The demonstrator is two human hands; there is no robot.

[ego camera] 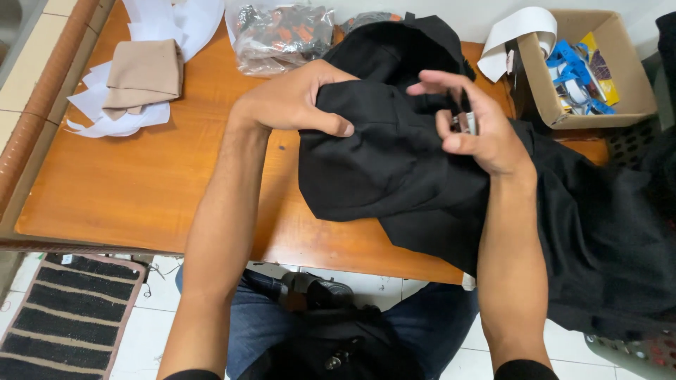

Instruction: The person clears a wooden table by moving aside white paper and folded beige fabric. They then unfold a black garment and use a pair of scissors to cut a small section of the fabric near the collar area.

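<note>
Both hands [303, 98] [479, 130] pinch soft, creased black cloth [380, 162]; glossy wooden table [141, 176] beneath.

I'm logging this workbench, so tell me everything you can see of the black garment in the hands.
The black garment looks like matte woven cloth, bunched and folded over the wooden table, its right part trailing off the edge. The left hand pinches a fold near its top; the right hand grips it beside a small metal piece.
</note>
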